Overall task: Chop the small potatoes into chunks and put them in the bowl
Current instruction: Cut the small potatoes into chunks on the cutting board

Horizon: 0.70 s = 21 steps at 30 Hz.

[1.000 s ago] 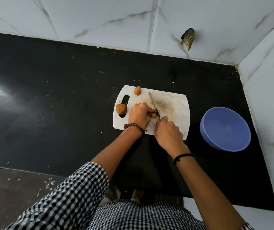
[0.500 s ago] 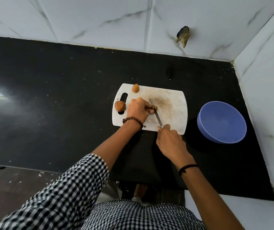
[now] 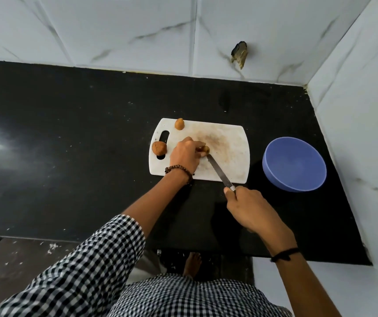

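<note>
On the black counter lies a white cutting board (image 3: 231, 143). My left hand (image 3: 184, 155) holds a small brown potato (image 3: 205, 149) down on the board's middle with curled fingers. My right hand (image 3: 249, 209) grips the handle of a knife (image 3: 220, 170) just off the board's near edge. The blade slants up and left, with its tip touching the held potato. Another potato (image 3: 159, 148) sits by the board's handle slot at the left. A smaller potato (image 3: 179, 123) rests at the board's far edge. To the right of the board stands a blue bowl (image 3: 294, 164), and nothing shows inside it.
White marble-look tiled walls close the counter at the back and on the right, forming a corner behind the bowl. A chipped hole (image 3: 240, 54) marks the back wall. The black counter (image 3: 69, 145) stretches far to the left. Its near edge runs below my arms.
My right hand has drawn back toward me, off the board, pulling the knife with it. The blade now lies flatter, tip at the potato. My left hand stays on the potato.
</note>
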### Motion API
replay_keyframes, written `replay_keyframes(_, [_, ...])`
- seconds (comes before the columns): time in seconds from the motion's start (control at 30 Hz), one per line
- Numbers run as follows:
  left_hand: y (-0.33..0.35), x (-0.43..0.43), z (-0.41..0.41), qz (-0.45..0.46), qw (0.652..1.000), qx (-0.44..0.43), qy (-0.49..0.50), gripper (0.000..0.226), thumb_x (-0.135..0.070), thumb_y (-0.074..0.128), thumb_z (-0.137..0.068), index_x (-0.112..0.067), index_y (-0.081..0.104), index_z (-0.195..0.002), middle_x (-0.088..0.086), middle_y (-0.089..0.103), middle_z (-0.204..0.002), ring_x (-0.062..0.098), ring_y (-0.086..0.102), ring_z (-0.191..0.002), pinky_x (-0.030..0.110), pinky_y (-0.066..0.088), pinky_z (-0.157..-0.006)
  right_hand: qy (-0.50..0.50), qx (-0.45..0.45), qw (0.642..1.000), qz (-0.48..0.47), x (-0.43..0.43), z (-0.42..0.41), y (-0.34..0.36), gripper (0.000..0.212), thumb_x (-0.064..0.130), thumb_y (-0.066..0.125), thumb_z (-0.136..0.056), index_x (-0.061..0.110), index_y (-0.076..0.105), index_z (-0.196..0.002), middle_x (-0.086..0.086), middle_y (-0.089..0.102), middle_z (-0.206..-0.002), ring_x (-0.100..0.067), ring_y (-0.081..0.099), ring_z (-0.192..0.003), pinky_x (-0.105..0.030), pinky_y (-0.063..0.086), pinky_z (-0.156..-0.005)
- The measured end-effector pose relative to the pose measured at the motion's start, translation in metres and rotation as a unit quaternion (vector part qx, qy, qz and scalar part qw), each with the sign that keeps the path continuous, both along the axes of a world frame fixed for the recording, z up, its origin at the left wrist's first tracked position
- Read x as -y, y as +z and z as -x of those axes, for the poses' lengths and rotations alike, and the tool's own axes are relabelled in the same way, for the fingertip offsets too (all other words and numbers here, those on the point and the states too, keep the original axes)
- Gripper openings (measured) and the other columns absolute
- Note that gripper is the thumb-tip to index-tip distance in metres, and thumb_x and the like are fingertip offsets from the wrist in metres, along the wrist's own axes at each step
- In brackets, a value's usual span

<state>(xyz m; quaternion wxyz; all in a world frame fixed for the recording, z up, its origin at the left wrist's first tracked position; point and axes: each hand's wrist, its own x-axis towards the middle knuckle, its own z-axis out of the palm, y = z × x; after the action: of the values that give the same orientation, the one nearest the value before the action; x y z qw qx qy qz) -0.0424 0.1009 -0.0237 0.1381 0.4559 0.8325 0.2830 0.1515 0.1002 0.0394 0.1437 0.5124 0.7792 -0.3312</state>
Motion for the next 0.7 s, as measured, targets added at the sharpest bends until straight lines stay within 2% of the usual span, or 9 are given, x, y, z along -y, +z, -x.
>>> replay_keyframes(0.13, [-0.004,0.003,0.004,-0.018,1.000,-0.004,-0.001,0.018,-0.010,0.062,-0.089,-0.013,0.071,-0.104,0.007,0.064,-0.098,0.022,0.062,-0.091,0.035,0.053,-0.080,-0.062,-0.077,0.995,0.008,-0.002,-0.003,0.005,0.045,0.051,0.033,-0.106,0.014,0.058,-0.102,-0.003,0.056,-0.082,-0.017,0.057,-0.072,-0.034,0.045,-0.063])
replay_keyframes(0.23, [-0.004,0.003,0.005,-0.011,1.000,0.010,0.006,0.016,-0.017,0.065,-0.088,-0.011,0.069,-0.103,0.006,0.064,-0.098,0.021,0.062,-0.090,0.032,0.053,-0.080,-0.069,-0.099,0.993,-0.007,-0.008,0.005,0.005,0.042,0.052,0.039,-0.104,0.014,0.057,-0.097,-0.005,0.060,-0.083,-0.016,0.059,-0.070,-0.029,0.042,-0.058])
replay_keyframes(0.37, [0.001,0.002,0.005,0.007,0.999,0.033,-0.012,0.038,-0.031,0.074,-0.081,-0.016,0.063,-0.114,0.001,0.060,-0.100,0.015,0.059,-0.087,0.030,0.053,-0.078,-0.058,-0.129,0.988,-0.054,-0.027,0.034,-0.009,0.028,0.041,0.057,-0.100,0.014,0.053,-0.102,0.001,0.058,-0.085,-0.010,0.057,-0.072,-0.022,0.039,-0.056])
replay_keyframes(0.47, [0.003,-0.002,0.006,0.014,1.000,0.024,-0.015,0.025,-0.025,0.073,-0.081,-0.017,0.069,-0.105,0.002,0.060,-0.099,0.016,0.060,-0.089,0.027,0.051,-0.077,-0.049,-0.154,0.983,-0.082,-0.043,0.057,-0.022,0.024,0.027,0.065,-0.097,0.015,0.049,-0.111,0.001,0.060,-0.099,-0.012,0.060,-0.084,-0.024,0.045,-0.067])
replay_keyframes(0.57, [0.002,-0.001,0.008,0.010,1.000,0.021,-0.020,0.022,-0.018,0.072,-0.082,-0.016,0.070,-0.104,0.002,0.061,-0.100,0.016,0.060,-0.090,0.021,0.046,-0.074,-0.033,-0.175,0.979,-0.100,-0.056,0.073,-0.032,0.028,0.013,0.066,-0.094,0.014,0.049,-0.116,-0.002,0.061,-0.115,-0.020,0.061,-0.104,-0.036,0.053,-0.087])
replay_keyframes(0.7, [-0.002,0.003,0.010,0.003,0.999,0.023,-0.036,0.025,-0.011,0.067,-0.083,-0.014,0.068,-0.108,0.004,0.059,-0.100,0.015,0.058,-0.089,0.019,0.043,-0.075,0.005,-0.184,0.978,-0.101,-0.063,0.086,-0.039,0.030,0.010,0.067,-0.092,0.019,0.046,-0.112,-0.002,0.061,-0.115,-0.022,0.063,-0.106,-0.042,0.055,-0.091])
